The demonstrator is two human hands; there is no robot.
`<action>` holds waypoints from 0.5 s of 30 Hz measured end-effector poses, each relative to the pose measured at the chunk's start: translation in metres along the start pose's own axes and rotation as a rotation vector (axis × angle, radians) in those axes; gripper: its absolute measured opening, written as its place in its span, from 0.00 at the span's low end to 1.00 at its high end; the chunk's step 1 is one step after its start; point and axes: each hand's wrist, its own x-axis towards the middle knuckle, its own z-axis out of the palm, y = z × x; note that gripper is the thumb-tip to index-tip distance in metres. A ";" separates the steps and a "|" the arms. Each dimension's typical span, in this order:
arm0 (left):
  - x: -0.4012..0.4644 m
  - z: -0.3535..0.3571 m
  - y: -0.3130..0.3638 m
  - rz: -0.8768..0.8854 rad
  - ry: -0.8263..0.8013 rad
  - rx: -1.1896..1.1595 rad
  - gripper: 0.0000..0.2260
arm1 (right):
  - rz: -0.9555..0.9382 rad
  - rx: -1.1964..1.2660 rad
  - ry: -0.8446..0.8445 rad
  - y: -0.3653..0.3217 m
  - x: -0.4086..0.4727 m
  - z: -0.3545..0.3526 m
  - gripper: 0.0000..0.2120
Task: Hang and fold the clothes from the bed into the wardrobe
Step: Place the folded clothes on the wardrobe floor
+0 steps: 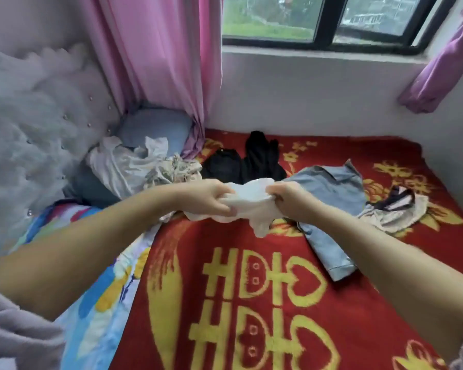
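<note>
Left hand (207,197), right hand (289,200), gripping white garment (251,201)

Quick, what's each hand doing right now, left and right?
Left hand: closed grip on the white garment.
Right hand: closed grip on the same white garment.

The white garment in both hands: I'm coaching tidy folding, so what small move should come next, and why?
Probably draw the hands apart to spread it out. The left hand and right hand each grip the white garment close together, so it is bunched between them with a loose end hanging over the red blanket. It likely cannot be folded or hung neatly until opened flat.
</note>
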 end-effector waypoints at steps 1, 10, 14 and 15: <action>0.003 0.041 -0.019 -0.012 -0.075 0.020 0.09 | 0.027 -0.012 -0.099 0.009 -0.014 0.040 0.18; -0.037 0.367 -0.128 -0.085 -0.521 0.147 0.04 | 0.149 0.045 -0.696 0.031 -0.178 0.338 0.07; -0.062 0.426 -0.127 -0.101 -0.620 0.008 0.05 | 0.150 0.068 -0.863 0.019 -0.225 0.378 0.08; -0.066 0.432 -0.125 -0.099 -0.642 -0.018 0.05 | 0.133 0.084 -0.911 0.017 -0.233 0.381 0.08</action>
